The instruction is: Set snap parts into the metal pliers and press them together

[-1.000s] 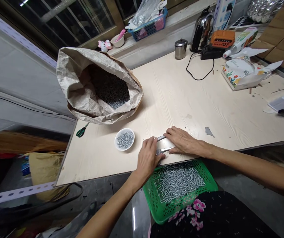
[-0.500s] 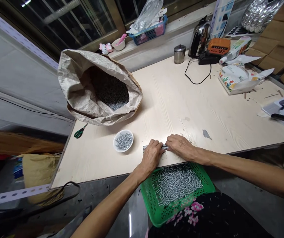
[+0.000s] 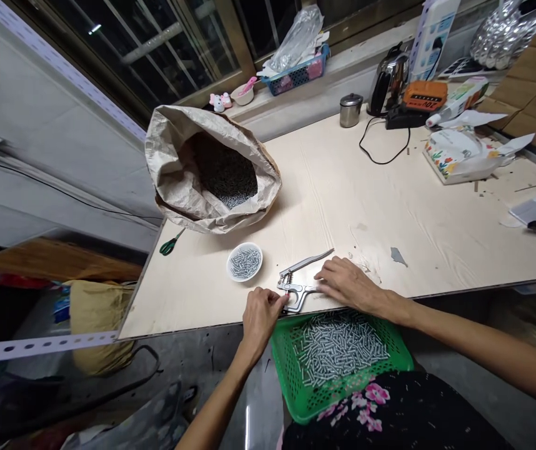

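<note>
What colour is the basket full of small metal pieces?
The basket is green, clearest in the head view.

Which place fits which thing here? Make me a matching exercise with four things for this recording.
Things
1. Metal hand tool
2. Green basket
3. Scissors
4. White bowl

Places
A. Near the left edge of the table
B. Beside the flower-patterned clothing
C. On the tabletop, holding small metal pieces
D. Between the left hand and the right hand

Pairs: 1-D, 2-B, 3-A, 4-C

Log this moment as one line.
tool: open; left hand: at tool's left end; right hand: at lower handle; bowl: metal pieces inside
</note>
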Demonstrator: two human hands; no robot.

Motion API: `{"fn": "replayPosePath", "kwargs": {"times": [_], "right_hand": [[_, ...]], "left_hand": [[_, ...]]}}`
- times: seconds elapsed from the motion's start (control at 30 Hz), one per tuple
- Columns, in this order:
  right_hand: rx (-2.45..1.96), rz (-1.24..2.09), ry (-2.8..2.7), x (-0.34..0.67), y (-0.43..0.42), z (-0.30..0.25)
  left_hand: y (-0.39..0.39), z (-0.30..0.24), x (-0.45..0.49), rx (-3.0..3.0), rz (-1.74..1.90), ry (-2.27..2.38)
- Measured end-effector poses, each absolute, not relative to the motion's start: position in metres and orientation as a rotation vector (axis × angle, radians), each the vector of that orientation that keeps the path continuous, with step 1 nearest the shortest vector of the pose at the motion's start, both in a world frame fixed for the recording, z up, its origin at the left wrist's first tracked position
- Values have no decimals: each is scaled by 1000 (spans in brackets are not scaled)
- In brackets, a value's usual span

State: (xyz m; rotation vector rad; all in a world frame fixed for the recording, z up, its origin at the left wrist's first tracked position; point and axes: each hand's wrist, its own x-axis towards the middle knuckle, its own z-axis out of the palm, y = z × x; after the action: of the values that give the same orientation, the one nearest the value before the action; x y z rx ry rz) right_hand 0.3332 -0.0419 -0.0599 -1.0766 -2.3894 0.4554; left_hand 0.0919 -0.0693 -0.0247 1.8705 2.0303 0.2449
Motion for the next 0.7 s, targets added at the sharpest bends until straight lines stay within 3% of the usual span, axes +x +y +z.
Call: {"fn": "replayPosePath", "kwargs": {"times": [0.2, 0.37, 0.53, 0.7], "right_hand": [[-1120, 252, -2467, 320, -43, -74], [-1127, 19, -2494, 318, -25, -76], [-1014, 25, -2567, 326, -15, -75], [-1058, 178, -2503, 333, -12, -75]], "left_hand": [[-46, -20, 104, 1657, -138, 1900], [-30, -20, 108, 1787, -221, 1874], [-25, -11, 86, 1843, -302, 1721], [-76, 7, 91, 2067, -159, 1568]]}}
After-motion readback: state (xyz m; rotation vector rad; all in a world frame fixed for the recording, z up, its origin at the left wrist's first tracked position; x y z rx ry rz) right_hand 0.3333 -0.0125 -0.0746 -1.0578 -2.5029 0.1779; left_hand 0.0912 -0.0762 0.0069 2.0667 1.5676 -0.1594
